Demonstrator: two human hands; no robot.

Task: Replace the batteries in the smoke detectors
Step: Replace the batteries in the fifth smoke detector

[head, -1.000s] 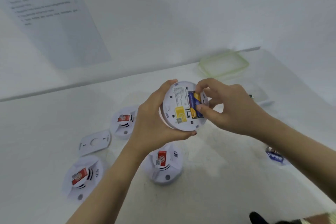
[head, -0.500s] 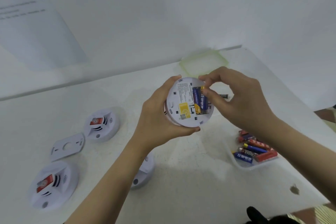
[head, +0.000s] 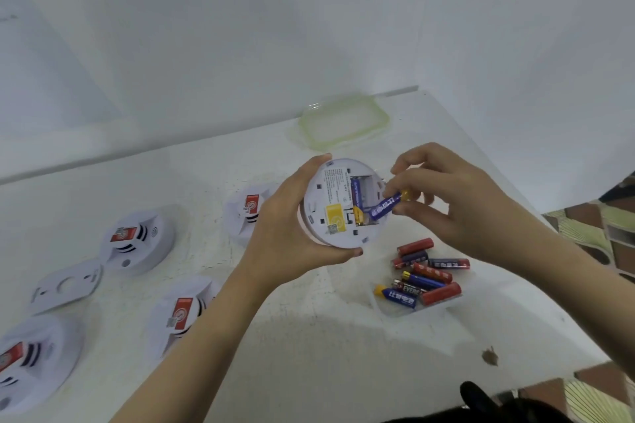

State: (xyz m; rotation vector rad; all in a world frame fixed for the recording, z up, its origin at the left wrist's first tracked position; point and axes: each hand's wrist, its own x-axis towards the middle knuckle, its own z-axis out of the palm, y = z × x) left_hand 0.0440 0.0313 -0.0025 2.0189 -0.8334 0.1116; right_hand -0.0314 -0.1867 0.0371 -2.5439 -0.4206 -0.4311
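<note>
Blue battery point(head: 386, 206) is now tipped up out of its bay; half a second ago it lay flat. Right hand point(head: 457, 206) pinches its gold end. Long axis runs 8 to 2 o'clock, lower end in the bay. Left hand point(head: 285, 233) curls round the smoke detector point(head: 338, 206), held back-up over the table point(head: 309, 336). Second battery point(head: 356, 194) lies 12 to 6. Loose batteries point(head: 426, 271) at the detector's 5 o'clock, one reading "EVERE". Green-rimmed lid point(head: 343, 122) at 12. Other detectors point(head: 137, 240) and mounting plate point(head: 65, 285) at 8 to 9.

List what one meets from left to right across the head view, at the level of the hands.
From the left: mounting plate → left hand → held smoke detector → blue battery → right hand.
</note>
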